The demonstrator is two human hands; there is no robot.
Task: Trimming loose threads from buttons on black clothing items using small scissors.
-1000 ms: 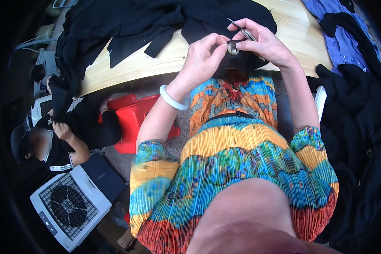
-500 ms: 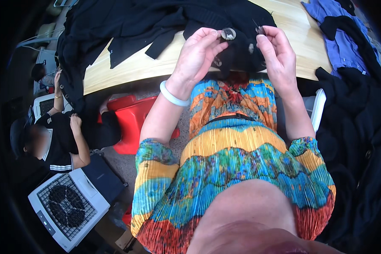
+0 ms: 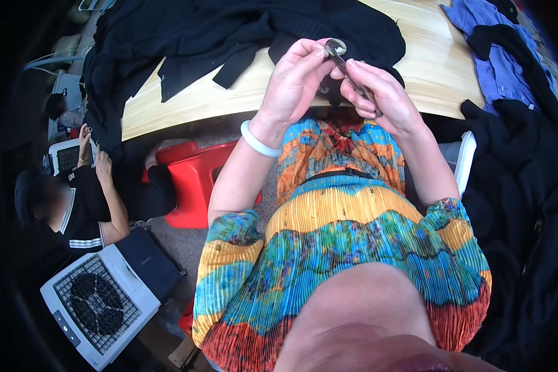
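My left hand (image 3: 299, 65) is closed, pinching a round, shiny brown-and-grey button (image 3: 337, 47) between thumb and fingertips. In my right hand (image 3: 381, 93) is a slim dark metal tool (image 3: 361, 88), whose kind I cannot make out; the fingers wrap round its lower part. Its upper tip meets the button, close to my left fingertips. Both hands are raised over the table's near edge. Black knit garments (image 3: 229, 28) lie beyond them, and some dark cloth hangs below the hands, partly hidden. A pale bangle circles my left wrist.
Garments spread over the wooden table (image 3: 186, 102); blue-violet clothing (image 3: 502, 56) lies at its right end. Dark clothes (image 3: 514, 186) are heaped at my right. Leftward are a red plastic stool (image 3: 195, 180), a seated person (image 3: 90, 211) and a white-framed fan unit (image 3: 99, 304).
My right hand has moved left and tilted inward, bringing the dark tool to the button. My left hand has stayed nearly in place. The seated person's hands have shifted.
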